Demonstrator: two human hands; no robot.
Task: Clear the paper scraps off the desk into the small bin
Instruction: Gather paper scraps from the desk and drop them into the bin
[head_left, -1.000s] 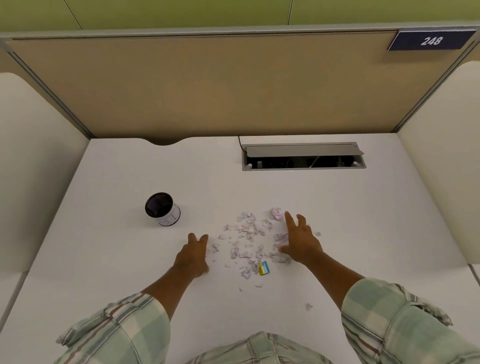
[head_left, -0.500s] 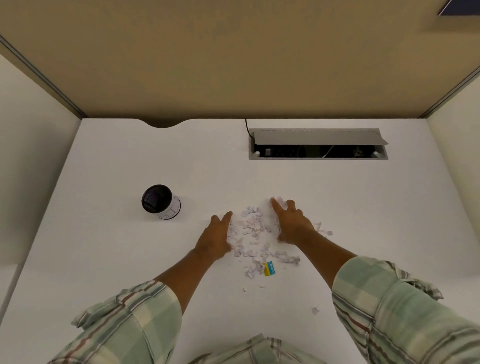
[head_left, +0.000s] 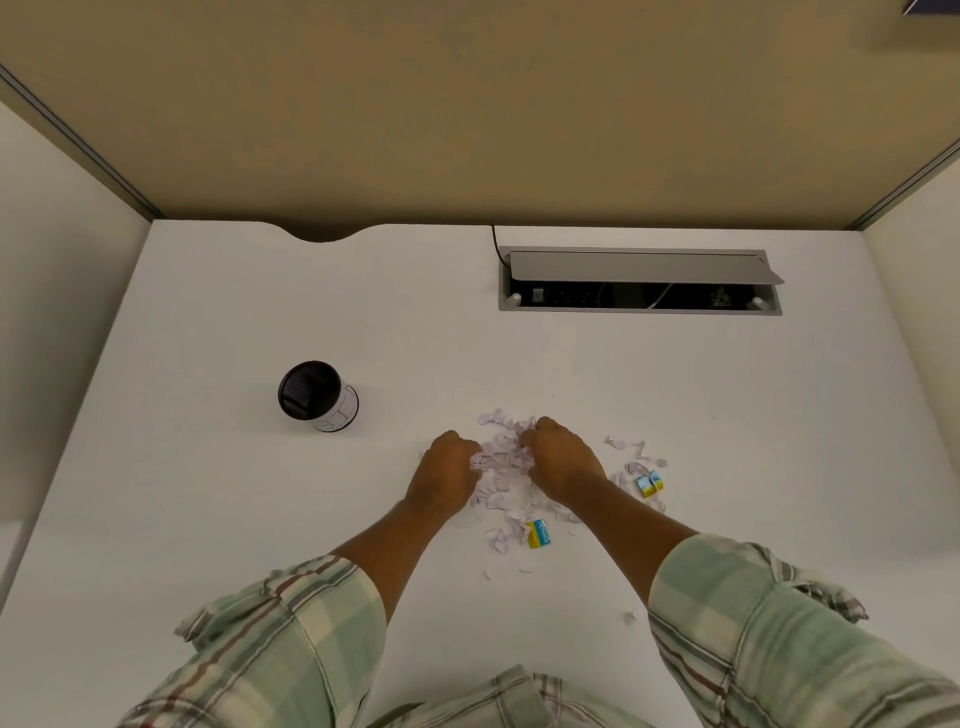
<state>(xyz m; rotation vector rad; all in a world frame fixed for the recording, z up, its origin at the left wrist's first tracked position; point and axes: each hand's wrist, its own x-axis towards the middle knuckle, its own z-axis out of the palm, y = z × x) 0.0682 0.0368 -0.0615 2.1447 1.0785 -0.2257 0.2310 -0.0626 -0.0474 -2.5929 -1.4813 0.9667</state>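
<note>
A heap of pale paper scraps (head_left: 501, 457) lies at the middle of the white desk (head_left: 208, 519). My left hand (head_left: 447, 475) and my right hand (head_left: 563, 462) press in on the heap from both sides, fingers curled into the scraps. More scraps trail toward me, among them a yellow and blue piece (head_left: 538, 534). A second yellow and blue piece (head_left: 649, 483) lies with loose scraps to the right of my right hand. The small bin (head_left: 318, 397), dark inside with a white wall, stands upright to the left, apart from my hands.
An open cable box (head_left: 641, 283) with a raised grey lid is set into the desk at the back right, a black cable beside it. Tan and cream partitions close off the back and both sides. One stray scrap (head_left: 630, 617) lies near my right sleeve.
My hands have come closer together and curled their fingers into the heap, bunching the scraps between them. The second yellow and blue piece now shows right of my right hand.
</note>
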